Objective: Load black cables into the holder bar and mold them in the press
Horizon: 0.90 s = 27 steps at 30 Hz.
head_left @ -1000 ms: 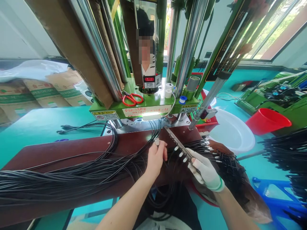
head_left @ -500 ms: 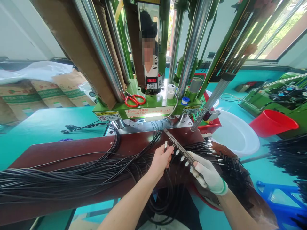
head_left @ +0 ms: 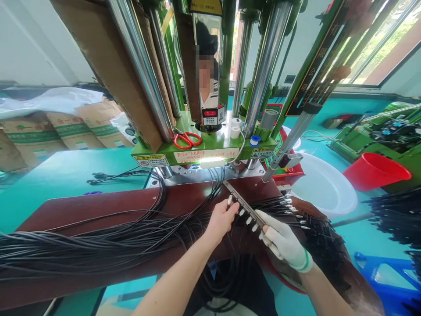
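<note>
My bare left hand pinches a black cable by its silver connector, which points up beside a narrow metal bar. My right hand, in a white glove with bare fingertips, grips the bar's near end. The bar slants from upper left to lower right over the brown bench. Several silver connectors stick out along its left edge. Black cables hang in loops below my hands, over my lap.
Long black cables cover the left of the brown bench; more connector ends lie right. Behind stands a green press with red-handled scissors on its plate. A white basin and red bucket are at right.
My left hand and the connector stay close to the bar, the connector now nearer its edge. The bar has shifted slightly left; the view has moved a little.
</note>
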Each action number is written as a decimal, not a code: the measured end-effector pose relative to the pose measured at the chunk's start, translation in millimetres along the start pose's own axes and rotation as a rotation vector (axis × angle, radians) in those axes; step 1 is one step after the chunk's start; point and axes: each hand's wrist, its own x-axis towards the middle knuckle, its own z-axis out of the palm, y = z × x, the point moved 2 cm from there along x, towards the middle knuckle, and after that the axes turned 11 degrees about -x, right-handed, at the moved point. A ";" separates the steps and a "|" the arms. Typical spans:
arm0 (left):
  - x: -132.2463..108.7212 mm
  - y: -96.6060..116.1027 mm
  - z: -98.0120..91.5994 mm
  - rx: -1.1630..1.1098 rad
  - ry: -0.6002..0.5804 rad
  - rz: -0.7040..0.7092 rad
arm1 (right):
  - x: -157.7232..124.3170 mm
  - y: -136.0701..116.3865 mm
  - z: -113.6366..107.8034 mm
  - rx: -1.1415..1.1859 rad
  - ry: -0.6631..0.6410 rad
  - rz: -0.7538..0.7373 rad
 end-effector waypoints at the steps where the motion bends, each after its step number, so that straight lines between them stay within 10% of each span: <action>1: 0.4 2.5 -1.4 0.027 -0.013 0.039 | 0.4 0.0 -1.4 0.003 -0.008 0.007; 27: 0.5 12.8 -20.7 0.121 -0.219 0.011 | 8.3 6.3 -6.6 -0.022 -0.155 -0.141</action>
